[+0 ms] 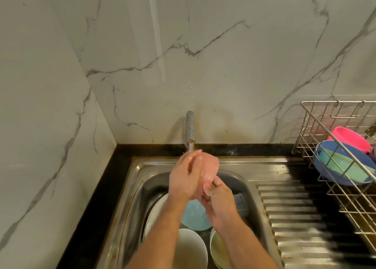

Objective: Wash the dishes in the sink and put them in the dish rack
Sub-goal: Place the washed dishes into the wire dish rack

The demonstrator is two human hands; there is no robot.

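Rinsing under the faucet, you hold a pale pink dish, seemingly a small bowl or cup though blur hides its shape, up in the stream at the far edge of the sink. Your left hand wraps its fingers over the dish's far left side; your right hand pinches its near rim from below, so both grips are closed on it. The dish rack lies well to the right of both hands, across the ribbed drainboard, so your right hand is the nearer one to carry it over. A blue bowl and pink bowl already sit tilted in the rack. Below your forearms a light blue plate and white bowls wait in the basin, so I judge the job only partly done.
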